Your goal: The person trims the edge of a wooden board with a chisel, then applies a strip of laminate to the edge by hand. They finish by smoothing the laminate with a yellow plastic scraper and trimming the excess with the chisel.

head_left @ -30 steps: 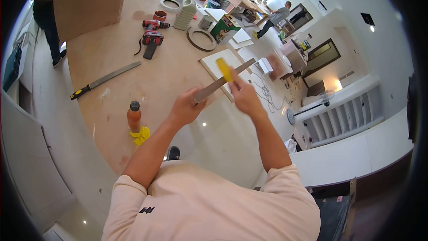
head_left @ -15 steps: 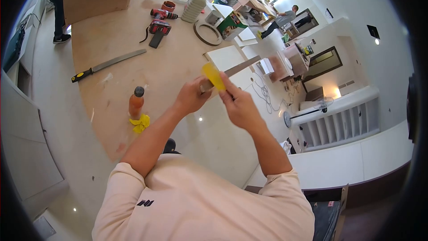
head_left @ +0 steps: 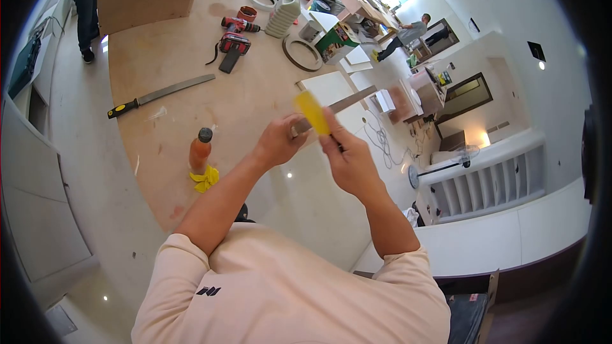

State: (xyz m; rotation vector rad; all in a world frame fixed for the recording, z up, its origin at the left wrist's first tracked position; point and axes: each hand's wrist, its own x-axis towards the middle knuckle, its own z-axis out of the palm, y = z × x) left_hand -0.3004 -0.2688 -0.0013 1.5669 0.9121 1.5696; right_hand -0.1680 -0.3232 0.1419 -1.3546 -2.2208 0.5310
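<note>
My left hand [head_left: 279, 141] is closed around the near end of a long flat metal blade [head_left: 352, 99], which points away to the upper right. In my right hand [head_left: 347, 159] is a yellow flat piece [head_left: 312, 113], pinched between thumb and fingers and lying across the blade near my left hand. A second long file-like tool [head_left: 175, 90] with a black and yellow handle rests on the brown board [head_left: 159, 165]. Left of my left forearm stands an orange bottle [head_left: 200, 151] with a dark cap, beside a crumpled yellow cloth [head_left: 205, 179].
A red drill [head_left: 234, 41], a ribbed pale bottle [head_left: 282, 16], a tape roll [head_left: 301, 52] and a green box [head_left: 336, 43] are on the board's far part. One person [head_left: 408, 33] is in the background; another person's leg [head_left: 85, 9] shows at upper left.
The yellow piece and my right hand have shifted slightly right and down relative to the blade. The whole view has moved a little. Both hands keep their holds.
</note>
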